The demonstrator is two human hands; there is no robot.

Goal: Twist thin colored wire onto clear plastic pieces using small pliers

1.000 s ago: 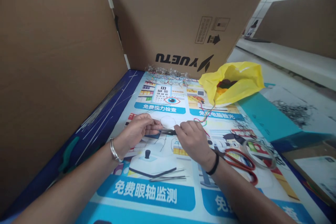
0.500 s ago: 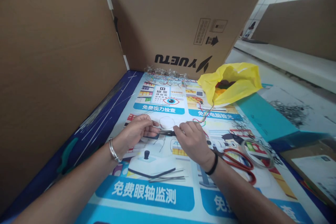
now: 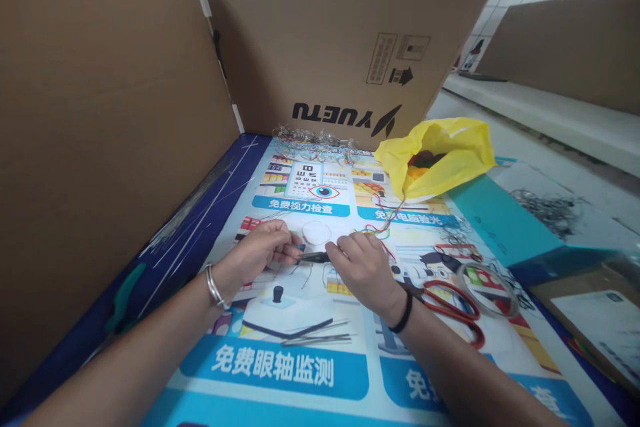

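Hands working on the near side of the yellow bag (image 3: 440,153). The left hand (image 3: 263,250) is pinching a thin wire loop (image 3: 316,232); the right hand (image 3: 363,267) is gripping small dark pliers (image 3: 315,257). The wire is likely light, springy and easily kinked, so it is best held beside the bend.

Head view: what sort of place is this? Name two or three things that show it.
Probably a makeshift hand-assembly bench: cardboard boxes wall it in, a poster covers the top, scissors and wire pieces lie about, and the left hand pinches a wire loop while the right hand grips pliers.
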